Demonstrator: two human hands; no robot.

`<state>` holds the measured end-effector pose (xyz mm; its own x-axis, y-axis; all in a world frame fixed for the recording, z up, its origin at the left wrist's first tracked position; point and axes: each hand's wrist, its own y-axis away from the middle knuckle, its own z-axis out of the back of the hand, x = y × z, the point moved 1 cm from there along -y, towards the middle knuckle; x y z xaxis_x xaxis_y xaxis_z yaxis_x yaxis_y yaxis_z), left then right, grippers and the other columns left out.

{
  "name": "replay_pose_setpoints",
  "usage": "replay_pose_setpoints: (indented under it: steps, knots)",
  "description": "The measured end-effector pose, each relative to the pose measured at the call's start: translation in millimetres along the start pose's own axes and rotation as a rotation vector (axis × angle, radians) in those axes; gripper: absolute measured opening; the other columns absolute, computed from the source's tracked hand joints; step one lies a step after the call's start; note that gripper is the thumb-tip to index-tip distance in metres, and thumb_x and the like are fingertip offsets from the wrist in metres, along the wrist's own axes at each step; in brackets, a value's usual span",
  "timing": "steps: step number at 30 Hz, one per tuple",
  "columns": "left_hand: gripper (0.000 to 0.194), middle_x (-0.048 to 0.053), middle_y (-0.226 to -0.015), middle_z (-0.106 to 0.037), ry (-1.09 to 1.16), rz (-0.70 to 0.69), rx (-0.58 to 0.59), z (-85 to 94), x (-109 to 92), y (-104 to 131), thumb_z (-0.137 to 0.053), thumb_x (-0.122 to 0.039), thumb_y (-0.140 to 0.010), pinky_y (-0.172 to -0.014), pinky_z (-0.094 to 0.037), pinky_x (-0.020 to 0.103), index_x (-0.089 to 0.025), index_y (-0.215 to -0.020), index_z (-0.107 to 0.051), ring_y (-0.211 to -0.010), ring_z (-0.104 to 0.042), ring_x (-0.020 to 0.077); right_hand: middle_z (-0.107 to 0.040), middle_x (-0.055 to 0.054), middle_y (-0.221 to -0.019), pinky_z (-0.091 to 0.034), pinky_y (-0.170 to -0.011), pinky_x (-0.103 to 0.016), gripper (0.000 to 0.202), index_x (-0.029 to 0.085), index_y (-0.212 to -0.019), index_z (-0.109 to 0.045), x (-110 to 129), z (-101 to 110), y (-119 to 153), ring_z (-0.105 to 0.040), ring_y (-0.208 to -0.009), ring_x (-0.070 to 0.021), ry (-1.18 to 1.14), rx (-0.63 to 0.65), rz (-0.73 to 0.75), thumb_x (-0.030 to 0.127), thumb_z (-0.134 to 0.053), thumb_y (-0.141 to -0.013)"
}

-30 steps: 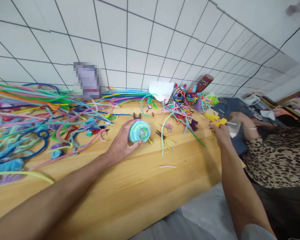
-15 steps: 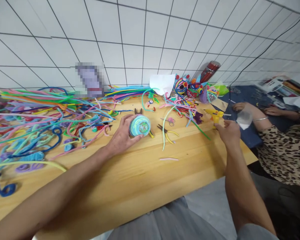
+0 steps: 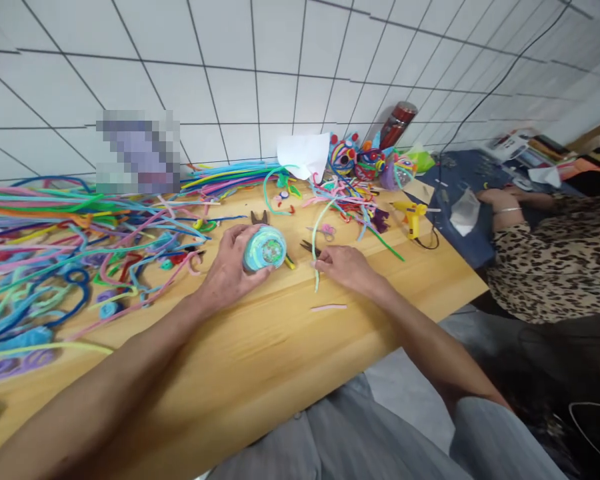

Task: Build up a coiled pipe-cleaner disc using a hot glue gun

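Observation:
My left hand point(image 3: 233, 267) is wrapped round a ball point(image 3: 265, 248) covered in light blue and green fuzzy strands, with a speckled round patch facing up. My right hand point(image 3: 347, 268) rests low over the table, its thumb and fingers pinched on a pale green pipe cleaner point(image 3: 316, 233). Partly covered by that hand are yellow-handled pliers point(image 3: 307, 247), only their dark jaws showing. Behind the ball stands another tool with dark jaws point(image 3: 260, 217). A short pink pipe cleaner piece point(image 3: 329, 307) lies in front of my right hand.
Many coloured pipe cleaners point(image 3: 35, 233) cover the table's left side. A yellow glue gun point(image 3: 414, 219) stands at right with its cord. Finished-looking colourful figures point(image 3: 344, 155) and a red flask point(image 3: 399, 125) line the wall. Another person's arm point(image 3: 505, 207) lies on a blue cloth.
My right hand has let go of the glue gun, now standing on the table, and moved left to the pale green pipe cleaner. My left hand still holds the ball. The view has shifted right.

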<state>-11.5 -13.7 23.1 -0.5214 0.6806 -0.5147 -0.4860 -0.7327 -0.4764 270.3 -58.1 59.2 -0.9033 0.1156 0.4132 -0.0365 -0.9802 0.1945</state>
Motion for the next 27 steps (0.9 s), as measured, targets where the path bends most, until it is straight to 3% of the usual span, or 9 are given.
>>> replay_pose_setpoints:
  steps: [6, 11, 13, 16, 19, 27]
  knots:
    - [0.086, 0.018, -0.155, -0.043, 0.068, 0.012, 0.040, -0.6, 0, 3, -0.078, -0.040, -0.089, -0.129, -0.043, 0.060, -0.024, -0.161, -0.034, -0.152, -0.045, 0.0373, -0.074, -0.003, -0.074, -0.045, -0.071, -0.030, 0.017, 0.023, -0.071, -0.068, -6, -8, -10, -0.068, -0.077, -0.0215, -0.149, 0.038, 0.013, 0.033, -0.070, -0.085]
    - [0.085, 0.020, -0.159, -0.041, 0.098, -0.008, 0.026, -3.1, 2, 3, -0.078, -0.039, -0.090, -0.130, -0.043, 0.060, -0.024, -0.161, -0.034, -0.155, -0.044, 0.0375, -0.060, 0.003, -0.058, -0.043, -0.051, -0.027, 0.034, 0.024, -0.077, -0.061, -4, 6, -5, -0.053, -0.050, -0.0138, -0.467, 0.098, 0.056, 0.054, -0.055, -0.093]
    - [0.085, 0.020, -0.162, -0.041, 0.118, -0.016, 0.029, -4.3, 3, 3, -0.078, -0.038, -0.090, -0.130, -0.044, 0.060, -0.025, -0.161, -0.034, -0.157, -0.043, 0.0373, -0.064, 0.004, -0.065, -0.042, -0.046, -0.025, 0.038, 0.025, -0.080, -0.059, 5, 12, 0, -0.052, -0.048, -0.0114, -0.739, 0.114, 0.043, 0.061, -0.069, -0.086]
    - [0.085, 0.019, -0.162, -0.046, 0.154, -0.022, 0.028, -5.0, 4, 3, -0.079, -0.037, -0.089, -0.130, -0.044, 0.060, -0.026, -0.161, -0.034, -0.157, -0.044, 0.0371, -0.070, 0.004, -0.077, -0.043, -0.046, -0.023, 0.046, 0.024, -0.090, -0.066, 25, 17, 4, -0.059, -0.053, -0.0100, -1.098, 0.169, 0.032, 0.052, -0.096, -0.067]
    - [0.083, 0.019, -0.159, -0.048, 0.152, -0.033, 0.018, -4.2, 3, 3, -0.078, -0.040, -0.091, -0.129, -0.045, 0.058, -0.025, -0.161, -0.035, -0.155, -0.046, 0.0372, -0.071, 0.003, -0.079, -0.047, -0.049, -0.024, 0.050, 0.024, -0.093, -0.071, 46, 19, 2, -0.062, -0.057, -0.0107, -1.165, 0.184, 0.090, 0.052, -0.100, -0.063]
    - [0.085, 0.019, -0.153, -0.047, 0.102, 0.070, 0.058, -1.0, -5, -6, -0.082, -0.040, -0.085, -0.122, -0.052, 0.057, -0.025, -0.158, -0.042, -0.148, -0.051, 0.0384, -0.065, 0.004, -0.067, -0.047, -0.055, -0.028, 0.045, 0.025, -0.083, -0.070, 66, 8, -25, -0.059, -0.060, -0.0137, -1.060, -0.026, 0.262, 0.060, -0.094, -0.067]
